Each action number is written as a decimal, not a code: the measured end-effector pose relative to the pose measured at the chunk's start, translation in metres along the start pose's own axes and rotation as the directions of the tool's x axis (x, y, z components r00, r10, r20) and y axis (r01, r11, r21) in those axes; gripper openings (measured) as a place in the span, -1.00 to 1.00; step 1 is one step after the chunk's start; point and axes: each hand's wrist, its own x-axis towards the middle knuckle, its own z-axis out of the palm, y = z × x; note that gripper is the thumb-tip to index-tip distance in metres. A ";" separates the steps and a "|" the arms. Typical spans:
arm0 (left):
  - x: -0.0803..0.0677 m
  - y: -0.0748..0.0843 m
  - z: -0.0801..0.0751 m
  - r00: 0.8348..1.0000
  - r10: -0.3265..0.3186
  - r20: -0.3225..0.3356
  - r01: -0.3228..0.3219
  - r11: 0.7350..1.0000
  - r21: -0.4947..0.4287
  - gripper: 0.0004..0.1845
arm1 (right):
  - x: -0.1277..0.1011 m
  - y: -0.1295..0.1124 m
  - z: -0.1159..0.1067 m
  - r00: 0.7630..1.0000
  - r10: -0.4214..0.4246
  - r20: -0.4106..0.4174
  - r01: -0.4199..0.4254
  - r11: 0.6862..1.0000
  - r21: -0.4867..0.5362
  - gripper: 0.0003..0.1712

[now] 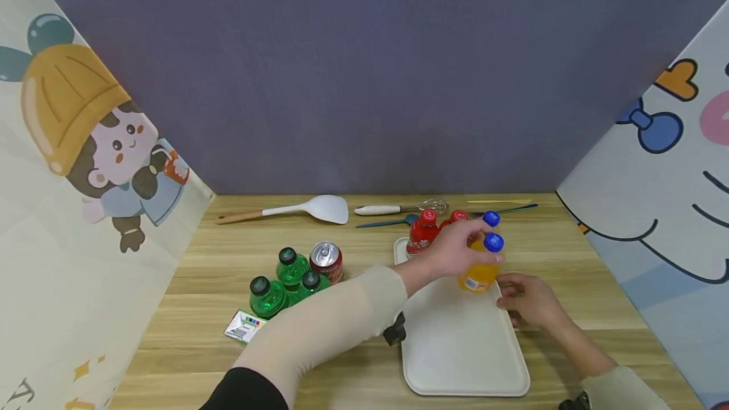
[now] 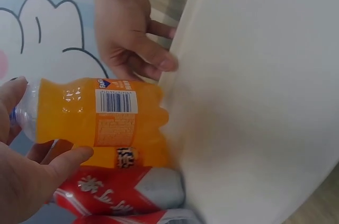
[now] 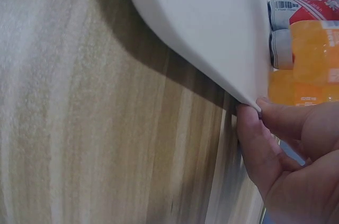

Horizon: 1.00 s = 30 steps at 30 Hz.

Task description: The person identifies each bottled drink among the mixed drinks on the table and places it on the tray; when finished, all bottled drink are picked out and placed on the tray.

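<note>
In the head view my left hand (image 1: 458,250) reaches across to an orange soda bottle (image 1: 479,278) with a blue cap, its fingers and thumb round the bottle's upper part. The bottle stands on a white tray (image 1: 464,350), beside a second orange soda bottle (image 1: 492,220). Two red-labelled cola bottles (image 1: 422,233) stand at the tray's far end, partly behind the left hand. At the tray's right side, my right hand (image 1: 529,301) pinches the rim between thumb and fingers. The right wrist view shows its thumb (image 3: 280,115) on top of the tray edge.
Left of the tray stand several green bottles (image 1: 267,298), a cola can (image 1: 326,258) and a small printed card (image 1: 244,326). Along the back wall lie a white spatula (image 1: 327,209), a whisk (image 1: 378,210), a blue utensil (image 1: 381,224) and thin sticks (image 1: 515,209).
</note>
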 end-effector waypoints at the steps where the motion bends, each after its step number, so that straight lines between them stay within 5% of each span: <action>1: 0.000 -0.001 0.002 1.000 -0.009 -0.001 0.009 1.000 0.009 -0.58 | 0.000 0.000 0.000 1.000 0.000 -0.002 0.000 1.000 0.000 -0.42; 16: 0.002 -0.011 0.028 1.000 0.019 -0.005 -0.018 0.992 0.121 -0.67 | -0.002 -0.003 -0.003 1.000 0.001 0.003 -0.001 1.000 -0.004 -0.40; 30: 0.000 -0.011 0.034 1.000 0.005 0.005 -0.006 0.988 0.157 -0.53 | -0.002 0.001 -0.002 0.999 -0.050 -0.007 0.050 0.999 -0.015 -0.42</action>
